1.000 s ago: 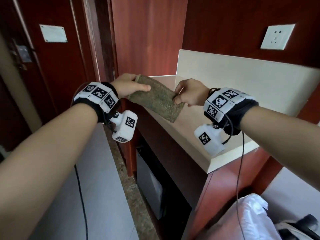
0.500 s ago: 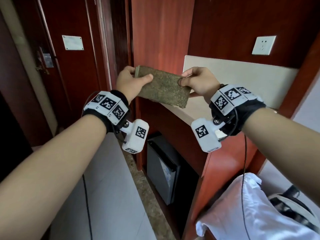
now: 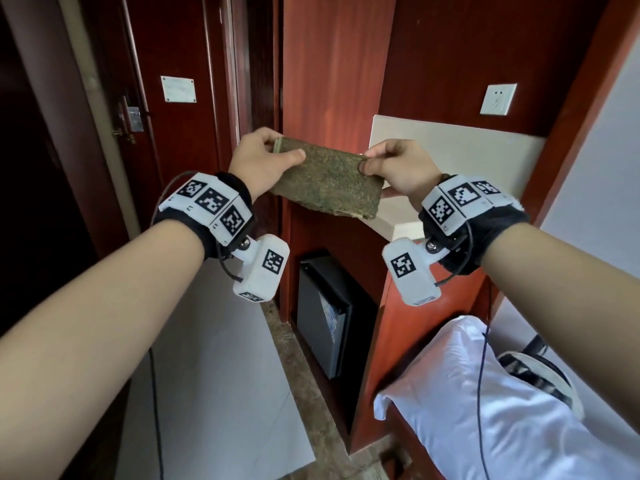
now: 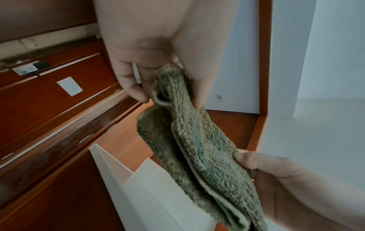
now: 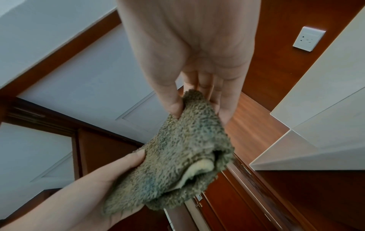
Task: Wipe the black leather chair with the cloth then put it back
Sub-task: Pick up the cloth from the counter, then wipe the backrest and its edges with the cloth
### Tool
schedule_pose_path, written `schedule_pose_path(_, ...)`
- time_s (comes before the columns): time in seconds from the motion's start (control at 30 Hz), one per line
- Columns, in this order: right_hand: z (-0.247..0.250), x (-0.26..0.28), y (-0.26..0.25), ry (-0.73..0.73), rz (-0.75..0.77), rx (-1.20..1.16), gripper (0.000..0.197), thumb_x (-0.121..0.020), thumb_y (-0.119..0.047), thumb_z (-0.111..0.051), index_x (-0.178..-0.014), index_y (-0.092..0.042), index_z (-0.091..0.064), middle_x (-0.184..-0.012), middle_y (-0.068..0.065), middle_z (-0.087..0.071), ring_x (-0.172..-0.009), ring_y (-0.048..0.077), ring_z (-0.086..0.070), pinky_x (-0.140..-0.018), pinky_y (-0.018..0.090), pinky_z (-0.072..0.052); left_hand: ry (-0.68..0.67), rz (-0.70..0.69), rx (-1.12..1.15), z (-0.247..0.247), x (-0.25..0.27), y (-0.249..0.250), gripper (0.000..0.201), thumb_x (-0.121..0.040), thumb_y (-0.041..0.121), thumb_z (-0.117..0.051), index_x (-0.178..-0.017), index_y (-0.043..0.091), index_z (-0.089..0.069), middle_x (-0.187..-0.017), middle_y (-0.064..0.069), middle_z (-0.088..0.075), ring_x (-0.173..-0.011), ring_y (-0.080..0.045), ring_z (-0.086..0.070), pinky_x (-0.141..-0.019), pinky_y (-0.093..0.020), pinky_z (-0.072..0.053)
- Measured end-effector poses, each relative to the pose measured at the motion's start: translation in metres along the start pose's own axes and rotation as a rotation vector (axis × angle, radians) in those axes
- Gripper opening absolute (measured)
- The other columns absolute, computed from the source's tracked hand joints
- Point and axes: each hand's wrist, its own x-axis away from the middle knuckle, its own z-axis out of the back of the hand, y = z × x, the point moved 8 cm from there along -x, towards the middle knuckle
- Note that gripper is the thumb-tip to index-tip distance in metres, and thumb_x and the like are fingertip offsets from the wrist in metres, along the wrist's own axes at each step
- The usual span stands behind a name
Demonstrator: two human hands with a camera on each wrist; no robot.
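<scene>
Soft daylight from right; dim left; wide-angle edge warp; wrist views slightly blurred.

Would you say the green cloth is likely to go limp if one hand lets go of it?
Probably: the cloth is folded, fluffy terry, sagging between the left hand and right hand. It looks light, pinched by fingertips only. The pile likely grips well.

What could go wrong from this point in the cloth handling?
Both the left hand and right hand hold the folded cloth only by fingertip pinches at its ends, so either grip might slip. The loose layers could fall open. No black chair is in view, so the wiping state cannot be judged.
</scene>
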Motion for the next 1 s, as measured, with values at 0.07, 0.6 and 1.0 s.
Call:
schedule_pose_path(0.07,0.008,0.028,-0.002,0.004,0.006,0.013,0.020,-0.084,-0.006,-0.062,-0.073,-0.020,-0.053,-0.066,-0.003,-0.054,-0.052,0.005,-0.051,-0.050,0.023,-0.047,-0.005,0.002,-0.006,0.000,0.029,0.008,0.019,-0.082,0.020,-0.071,-0.076,0.024,-0.053,-0.077,0.005,-0.059,-0.069,-0.009,-0.059,-0.059,-0.018,-0.050)
schedule_pose_path(0.6,-0.013,0.202,-0.074,-0.080,0.050,-0.146,0.025,-0.084,0.002,-0.061,-0.073,-0.017,-0.051,-0.067,-0.003,-0.051,-0.041,-0.004,-0.053,-0.048,0.020,-0.052,0.147,-0.054,-0.099,0.098,0.198,0.083,0.027,-0.079,0.021,-0.073,-0.077,0.031,-0.047,-0.079,0.006,-0.057,-0.077,-0.016,-0.059,-0.069,-0.031,-0.051)
schedule_pose_path(1.0,-0.119,0.357,-0.123,-0.145,0.040,-0.146,0.019,-0.083,-0.003,-0.064,-0.075,-0.019,-0.057,-0.073,-0.002,-0.057,-0.064,0.010,-0.059,-0.056,0.026,-0.056,0.124,0.033,-0.223,0.245,0.351,0.089,0.027,-0.078,0.026,-0.075,-0.080,0.029,-0.048,-0.079,0.004,-0.056,-0.072,-0.013,-0.056,-0.062,-0.030,-0.050)
